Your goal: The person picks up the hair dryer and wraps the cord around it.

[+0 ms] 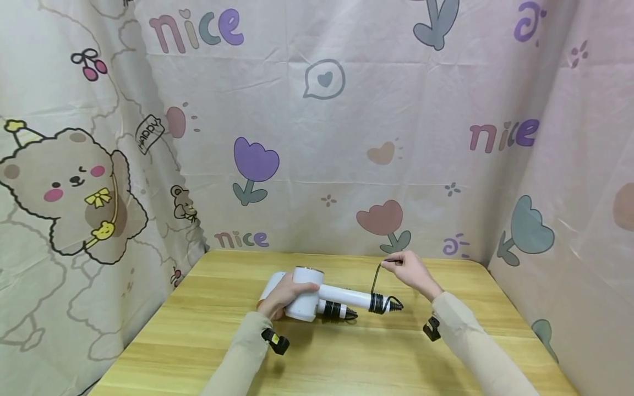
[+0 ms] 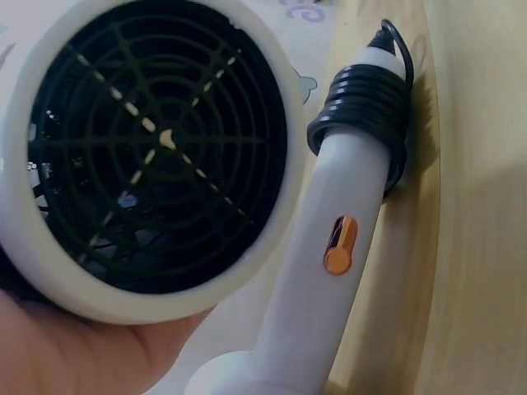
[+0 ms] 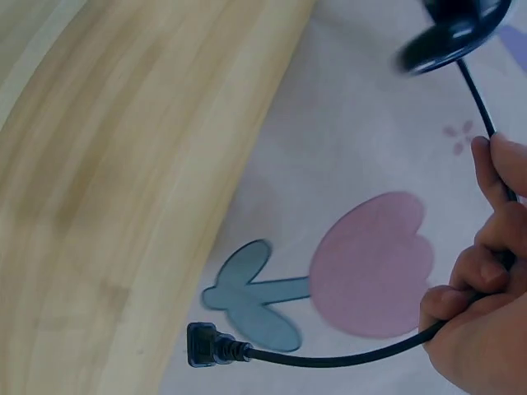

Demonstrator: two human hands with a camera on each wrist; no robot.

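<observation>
My left hand (image 1: 283,292) grips the barrel of a white hair dryer (image 1: 308,280), its handle pointing right with black cord wound round the end. The round dark grille (image 2: 165,140) of this dryer fills much of the left wrist view. Below it lies a second white hair dryer, whose handle (image 2: 321,239) has an orange switch and a coil of black cord (image 2: 362,103). To the right, my right hand (image 1: 411,271) pinches the held dryer's power cord (image 1: 375,278), drawn up from the coil. In the right wrist view the plug (image 3: 202,344) hangs free past the fingers.
Both dryers are over a wooden table (image 1: 208,324) with light grain. Printed cloth (image 1: 297,121) hangs behind the table and along both sides. A small black camera is strapped to each wrist.
</observation>
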